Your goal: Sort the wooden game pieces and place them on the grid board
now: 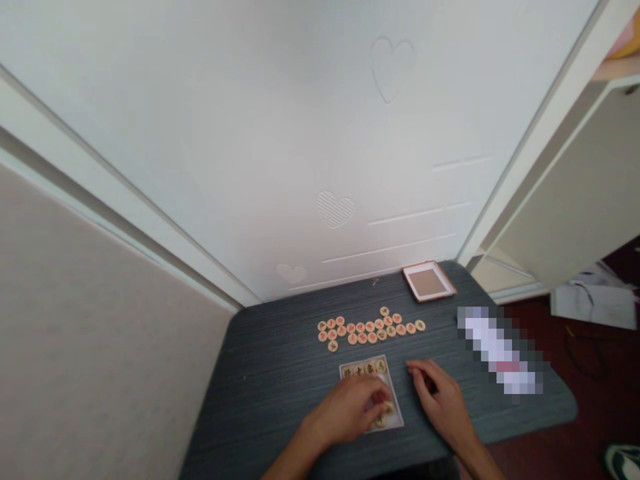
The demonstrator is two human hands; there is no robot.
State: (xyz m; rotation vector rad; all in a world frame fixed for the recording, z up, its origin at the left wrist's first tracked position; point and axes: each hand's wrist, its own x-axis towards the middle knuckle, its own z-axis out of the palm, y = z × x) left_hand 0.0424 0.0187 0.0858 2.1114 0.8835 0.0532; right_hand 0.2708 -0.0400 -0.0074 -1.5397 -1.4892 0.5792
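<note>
My left hand (353,407) is over a shallow white box (397,400), its fingers closed on a round wooden Chinese chess piece (388,406). Along the box's far side lies a row of pieces with dark characters (369,369); my hand covers much of the rest. To the right of the box, my right hand (440,393) rests low over the table with curled fingers, thumb and fingertips close together. Whether anything is between them is hidden. Beyond the box, several round pieces (370,327), most with red characters, lie flat in uneven rows.
The dark wood-grain table (280,373) stands against a white panel (250,167) with heart reliefs. A box lid (430,280) lies open side up at the back right corner. A pixelated object (500,350) lies near the right edge. Papers (593,300) are on the floor.
</note>
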